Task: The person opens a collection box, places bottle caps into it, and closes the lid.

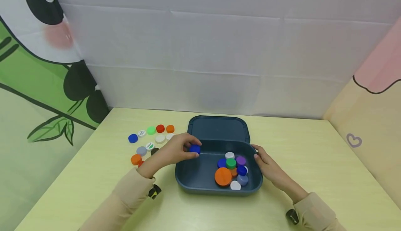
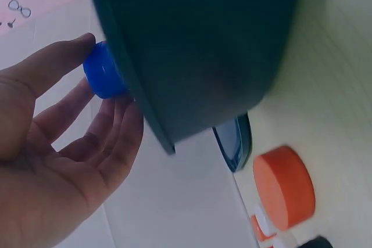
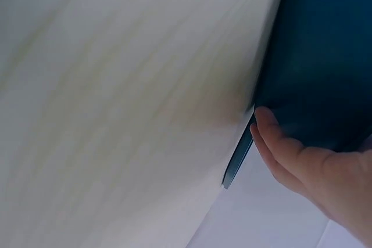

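Between thumb and fingers, my left hand pinches a blue bottle cap over the left part of a dark blue-grey box. In the left wrist view the same blue cap shows beside the box's rim. My right hand holds the box at its right back corner, thumb at the rim and fingers along the outer wall. Inside the box, toward the right, lie several caps, among them a large orange cap, a green cap and a purple cap.
Left of the box, several loose caps lie on the pale table, including a blue cap, a red cap and an orange cap. Behind the box lies its lid, and a pale cloth wall stands at the table's back edge.
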`<action>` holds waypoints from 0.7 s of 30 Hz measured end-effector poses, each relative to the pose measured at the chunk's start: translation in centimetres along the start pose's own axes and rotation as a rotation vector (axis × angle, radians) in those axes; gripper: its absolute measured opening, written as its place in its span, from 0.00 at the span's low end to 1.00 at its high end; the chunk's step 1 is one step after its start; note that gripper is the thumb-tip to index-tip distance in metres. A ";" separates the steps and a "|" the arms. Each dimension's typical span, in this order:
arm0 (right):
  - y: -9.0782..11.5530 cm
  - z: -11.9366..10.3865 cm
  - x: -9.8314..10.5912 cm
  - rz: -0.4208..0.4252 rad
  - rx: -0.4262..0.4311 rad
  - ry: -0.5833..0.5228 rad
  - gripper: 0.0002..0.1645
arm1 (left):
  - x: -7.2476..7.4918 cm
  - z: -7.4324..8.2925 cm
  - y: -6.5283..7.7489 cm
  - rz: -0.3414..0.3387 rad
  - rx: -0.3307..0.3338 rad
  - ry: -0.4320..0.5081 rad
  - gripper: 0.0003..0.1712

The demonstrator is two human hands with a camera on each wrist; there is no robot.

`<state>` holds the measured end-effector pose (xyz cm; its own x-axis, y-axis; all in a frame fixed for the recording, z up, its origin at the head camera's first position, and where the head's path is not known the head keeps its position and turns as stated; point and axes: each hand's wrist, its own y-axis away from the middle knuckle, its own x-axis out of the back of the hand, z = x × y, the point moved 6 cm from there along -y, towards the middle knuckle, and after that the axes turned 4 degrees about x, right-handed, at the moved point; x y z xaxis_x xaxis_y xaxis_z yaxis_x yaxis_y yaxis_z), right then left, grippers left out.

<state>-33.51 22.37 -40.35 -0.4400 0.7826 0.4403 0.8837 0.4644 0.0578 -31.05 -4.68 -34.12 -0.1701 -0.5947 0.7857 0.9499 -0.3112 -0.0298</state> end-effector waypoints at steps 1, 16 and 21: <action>0.0 0.0 0.0 0.000 0.000 0.000 0.25 | -0.4 0.2 -0.2 -0.013 -0.013 -0.009 0.17; 0.0 0.2 0.0 0.007 0.013 0.008 0.24 | -5.2 0.0 -1.6 -0.189 0.005 -0.145 0.15; -0.1 0.1 0.1 0.008 -0.004 0.007 0.24 | -6.1 -0.1 -1.8 -0.219 -0.001 -0.223 0.15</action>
<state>-33.63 22.45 -40.46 -0.4322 0.7834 0.4466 0.8878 0.4566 0.0581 -31.71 -0.57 -38.92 -0.3092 -0.3364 0.8895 0.8967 -0.4148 0.1548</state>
